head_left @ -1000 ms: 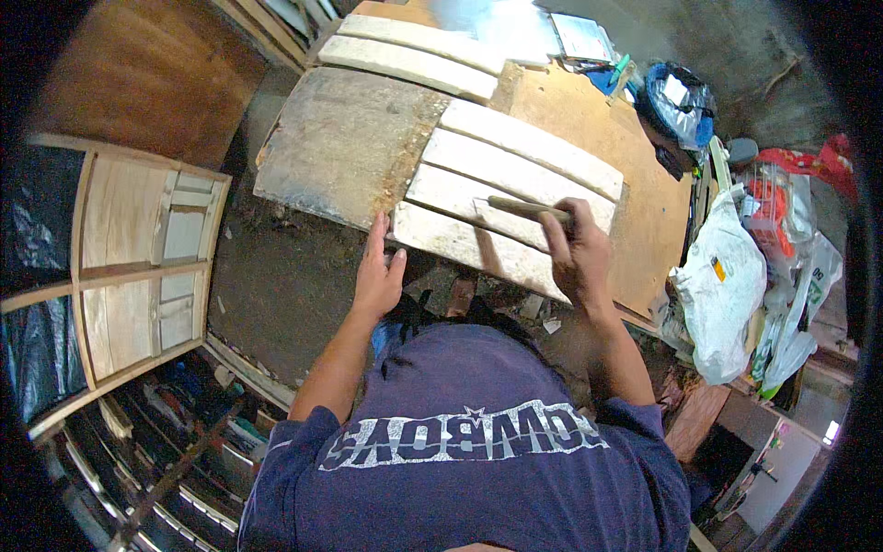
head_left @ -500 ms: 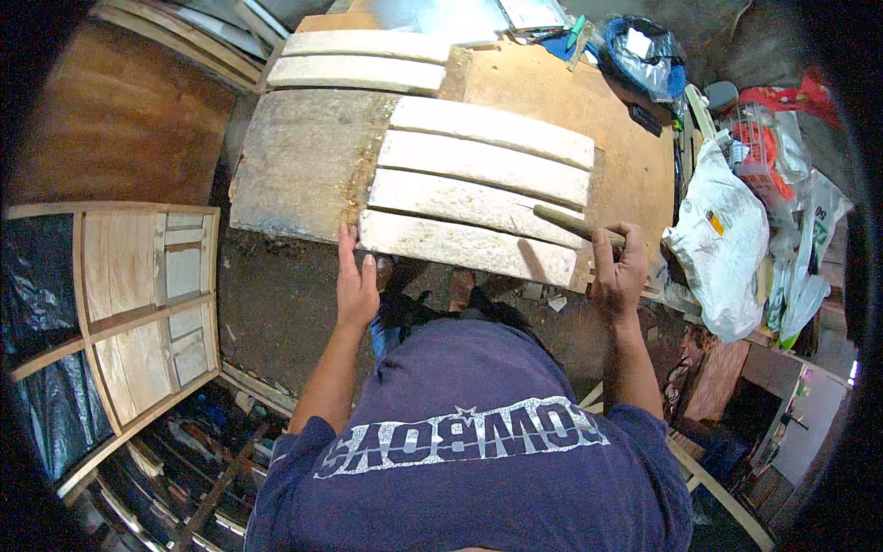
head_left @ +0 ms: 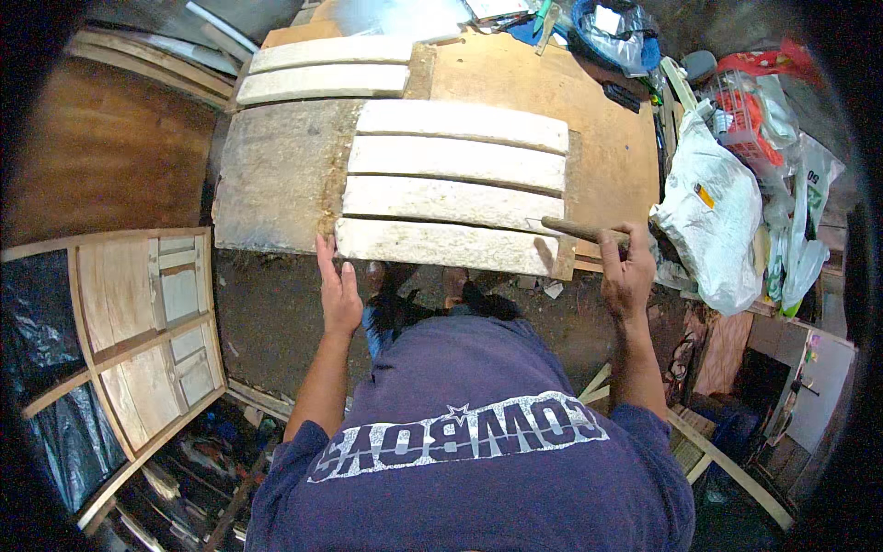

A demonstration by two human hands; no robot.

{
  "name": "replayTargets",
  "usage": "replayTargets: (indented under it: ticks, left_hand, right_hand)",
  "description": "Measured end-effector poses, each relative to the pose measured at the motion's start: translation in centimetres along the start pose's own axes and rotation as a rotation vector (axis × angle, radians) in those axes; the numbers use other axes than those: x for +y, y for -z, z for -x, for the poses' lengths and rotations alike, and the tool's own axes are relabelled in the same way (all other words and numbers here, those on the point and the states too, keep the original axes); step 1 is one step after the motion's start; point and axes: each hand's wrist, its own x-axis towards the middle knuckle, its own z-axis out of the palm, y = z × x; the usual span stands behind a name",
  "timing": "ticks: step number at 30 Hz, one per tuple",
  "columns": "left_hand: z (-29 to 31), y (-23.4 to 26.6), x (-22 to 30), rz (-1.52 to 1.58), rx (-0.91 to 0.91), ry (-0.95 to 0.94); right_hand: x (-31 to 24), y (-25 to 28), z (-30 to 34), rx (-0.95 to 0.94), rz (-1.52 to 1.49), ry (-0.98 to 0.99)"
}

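Note:
Four long off-white slabs [head_left: 451,196] lie side by side on a board, narrow dark gaps between them. My left hand [head_left: 340,299] is at the near left corner of the nearest slab, fingers outstretched and apart, fingertips touching the edge there. In my right hand [head_left: 630,271] is a stick-like brown wooden handle [head_left: 584,228], gripped near its right end. A thin tip seems to stick out of its far end, too fine to make out. The handle hangs over the right end of the two nearest slabs and casts a shadow on the nearest one.
Two more slabs [head_left: 326,81] lie farther back beside a weathered wooden board [head_left: 276,175]. A plywood tabletop [head_left: 612,175] is beneath. White plastic bags [head_left: 708,221] and a basket [head_left: 740,120] crowd the right side. A wooden frame with panels [head_left: 129,331] stands at left.
The view has shifted, so the slabs appear farther left. The handle in my right hand has moved toward the slabs' right ends. My left hand keeps its place at the corner.

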Motion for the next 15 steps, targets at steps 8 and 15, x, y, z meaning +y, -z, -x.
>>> replayTargets:
  ticks: [8,15]
  left_hand:
    - [0.0,0.0,-0.2,-0.012,0.016,-0.029]
    - [0.1,0.0,0.0,0.023,0.007,0.002]
  right_hand:
    - [1.9,1.4,-0.1,0.169,0.101,0.050]
    - [1.9,0.7,-2.0,0.375,0.106,0.005]
